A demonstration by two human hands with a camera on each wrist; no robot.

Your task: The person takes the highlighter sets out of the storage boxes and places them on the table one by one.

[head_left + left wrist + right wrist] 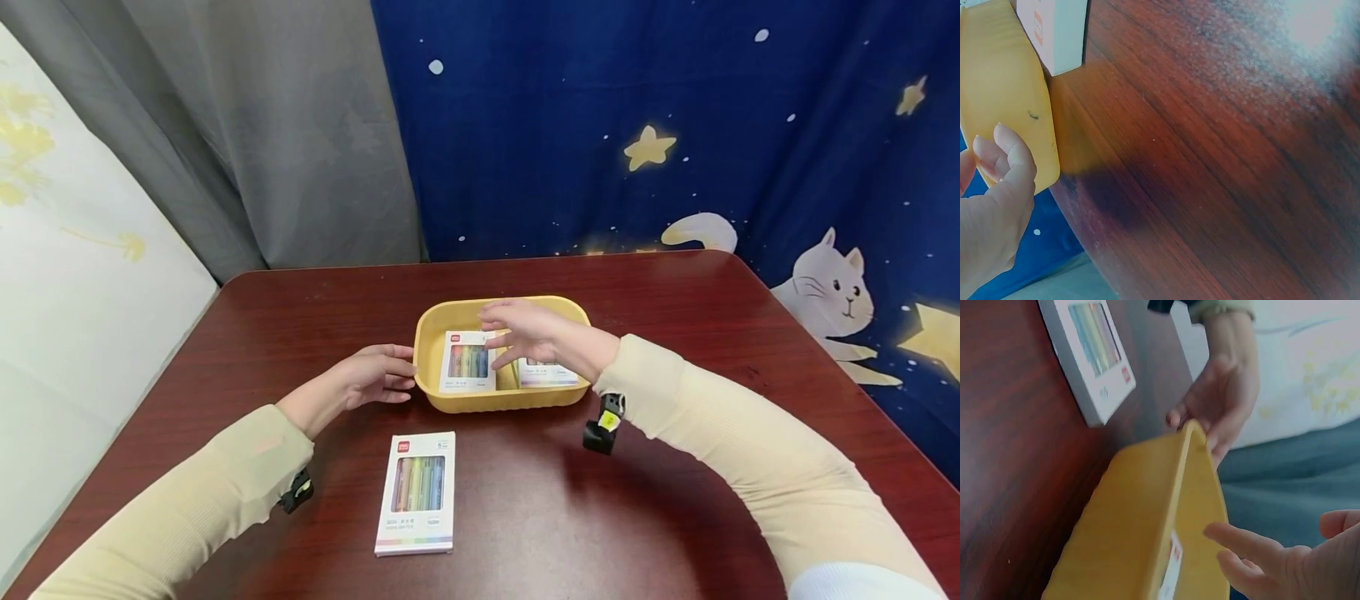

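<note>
A yellow plastic basket stands on the table. Inside lie two white boxes of highlighters, a left box with colored pens behind its window and a right box partly covered by my right hand. That hand hovers over the basket, fingers spread, and holds nothing. At the basket's left end, my left hand has its fingertips against or very near the wall, loosely bent; exact contact is hard to tell. A third box of highlighters lies face up on the table in front of the basket.
The dark red wooden table has its far edge behind the basket. A grey curtain and a blue star-patterned curtain hang beyond it. White fabric hangs at the left.
</note>
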